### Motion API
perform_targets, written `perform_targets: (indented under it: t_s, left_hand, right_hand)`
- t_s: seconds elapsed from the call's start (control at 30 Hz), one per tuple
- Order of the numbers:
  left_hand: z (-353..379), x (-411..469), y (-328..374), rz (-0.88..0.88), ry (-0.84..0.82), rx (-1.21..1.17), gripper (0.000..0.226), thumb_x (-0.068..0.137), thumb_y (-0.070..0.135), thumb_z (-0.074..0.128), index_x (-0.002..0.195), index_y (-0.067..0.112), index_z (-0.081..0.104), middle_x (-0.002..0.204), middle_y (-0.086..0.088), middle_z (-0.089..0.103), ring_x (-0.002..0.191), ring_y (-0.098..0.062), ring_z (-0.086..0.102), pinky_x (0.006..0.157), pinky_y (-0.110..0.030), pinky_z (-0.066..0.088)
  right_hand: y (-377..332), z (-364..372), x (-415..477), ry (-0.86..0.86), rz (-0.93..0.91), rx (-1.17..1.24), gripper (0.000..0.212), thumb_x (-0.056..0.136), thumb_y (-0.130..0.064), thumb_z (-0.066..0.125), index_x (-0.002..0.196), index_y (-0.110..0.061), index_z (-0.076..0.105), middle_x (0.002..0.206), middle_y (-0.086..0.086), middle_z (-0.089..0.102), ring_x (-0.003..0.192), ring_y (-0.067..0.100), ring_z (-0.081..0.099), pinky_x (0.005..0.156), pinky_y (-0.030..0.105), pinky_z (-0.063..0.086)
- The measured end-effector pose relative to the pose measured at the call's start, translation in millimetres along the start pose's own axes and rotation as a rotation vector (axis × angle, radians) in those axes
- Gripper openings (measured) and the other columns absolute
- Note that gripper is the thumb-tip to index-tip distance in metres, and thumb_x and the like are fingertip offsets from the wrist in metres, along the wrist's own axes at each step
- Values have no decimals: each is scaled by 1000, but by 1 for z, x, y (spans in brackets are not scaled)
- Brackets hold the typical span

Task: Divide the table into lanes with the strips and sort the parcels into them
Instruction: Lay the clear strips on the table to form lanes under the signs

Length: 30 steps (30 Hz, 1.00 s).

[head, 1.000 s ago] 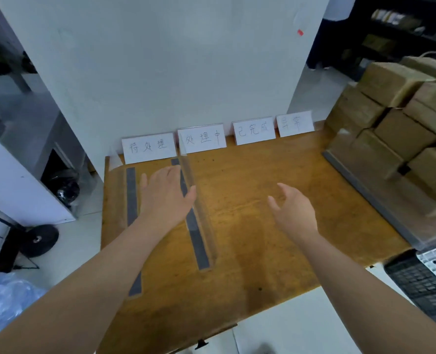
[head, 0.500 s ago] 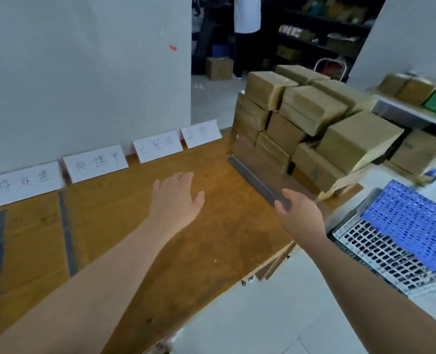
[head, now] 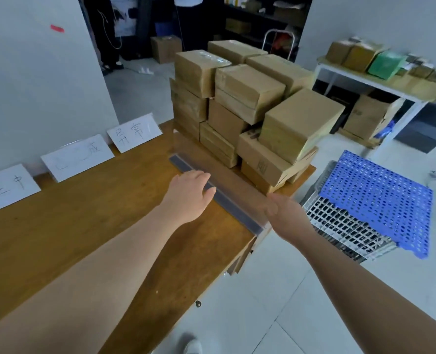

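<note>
A long strip (head: 237,210) with a grey base and a clear upright wall lies on the wooden table (head: 97,213), running along its right side in front of a stack of brown parcels (head: 250,83). My left hand (head: 188,191) lies flat on the table, its fingertips over the strip's middle. My right hand (head: 282,214) hovers at the strip's near end by the table corner, fingers extended, partly behind the clear wall. Whether it touches the strip is unclear. Three white label cards (head: 135,131) lean against the white board at the back.
Right of the table stands a white crate (head: 339,228) with a blue perforated panel (head: 375,200) on top. A side table (head: 365,80) at the far right carries more boxes. A person (head: 109,29) stands in the dark background doorway.
My view has swung right, from the two laid strips to the parcel stack. Both hands have reached to the strip beside the parcels, and the left now rests on it.
</note>
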<state>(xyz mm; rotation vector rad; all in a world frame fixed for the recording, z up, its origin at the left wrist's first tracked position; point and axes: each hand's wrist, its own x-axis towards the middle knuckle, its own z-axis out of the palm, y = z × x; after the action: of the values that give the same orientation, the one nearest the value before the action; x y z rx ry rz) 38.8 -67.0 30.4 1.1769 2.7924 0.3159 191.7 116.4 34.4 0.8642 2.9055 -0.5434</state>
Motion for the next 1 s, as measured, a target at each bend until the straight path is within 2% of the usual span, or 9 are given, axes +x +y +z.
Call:
perform_targets:
  t_s: [0.17, 0.37, 0.53, 0.67, 0.73, 0.8, 0.87, 0.93, 1.0]
  left_hand:
    - [27, 57, 1, 91, -83, 60, 56, 103, 48, 31, 153, 22, 29, 160, -1, 29, 149, -23, 23, 119, -47, 27]
    - [53, 106, 0, 156, -210, 178, 61, 104, 47, 26, 157, 26, 6, 166, -5, -1, 152, -29, 0, 121, -54, 11]
    - [72, 109, -17, 176, -293, 226, 59, 105, 44, 23, 157, 26, 4, 166, -2, 1, 152, -28, -3, 122, -53, 8]
    - [74, 104, -24, 144, -173, 181, 63, 104, 42, 29, 157, 27, -1, 166, -7, -5, 152, -31, 0, 122, -52, 14]
    - [72, 107, -18, 168, -139, 161, 63, 104, 40, 31, 157, 28, -1, 166, -6, -5, 152, -30, 0, 121, -52, 12]
    - [74, 109, -13, 177, -160, 172, 62, 105, 40, 29, 157, 29, -2, 166, -4, -6, 152, -28, -3, 121, -51, 9]
    - [79, 107, -10, 164, -198, 212, 62, 105, 39, 26, 157, 30, -7, 166, -2, -9, 152, -28, -5, 121, -51, 7]
    - [83, 103, -10, 134, -218, 235, 62, 105, 39, 26, 156, 31, -7, 166, -2, -10, 152, -28, -6, 122, -52, 7]
    - [83, 98, -10, 133, -237, 290, 57, 105, 38, 27, 157, 31, 5, 166, -4, -10, 152, -30, -8, 122, -53, 7]
  right_hand:
    - [9, 8, 26, -66, 54, 30, 35, 101, -15, 41, 134, -5, 48, 132, 16, 54, 119, 32, 52, 101, 41, 44]
    - [15, 22, 52, -139, 58, 61, 45, 104, -17, 38, 149, -19, 35, 149, 5, 43, 133, 23, 45, 109, 35, 38]
    - [23, 28, 62, -152, 60, 147, 40, 105, -26, 34, 144, -26, 43, 138, 1, 55, 121, 19, 56, 102, 32, 46]
    - [29, 23, 68, -169, 5, 132, 41, 105, -21, 36, 145, -25, 43, 141, 2, 53, 123, 20, 54, 103, 30, 44]
    - [35, 23, 70, -160, -26, 129, 40, 104, -22, 38, 143, -27, 45, 141, 0, 52, 125, 18, 53, 101, 22, 41]
    - [40, 25, 72, -155, -38, 173, 37, 103, -23, 42, 139, -27, 50, 136, -1, 57, 120, 14, 56, 89, 4, 37]
    - [42, 24, 73, -154, -45, 250, 34, 101, -21, 46, 134, -23, 56, 131, 2, 61, 118, 14, 57, 81, -3, 33]
    - [44, 20, 72, -150, -86, 284, 32, 101, -21, 46, 130, -21, 60, 125, 5, 64, 117, 17, 59, 83, 3, 37]
    - [44, 15, 71, -140, -146, 267, 31, 102, -23, 44, 128, -22, 62, 120, 3, 67, 112, 16, 61, 83, 10, 40]
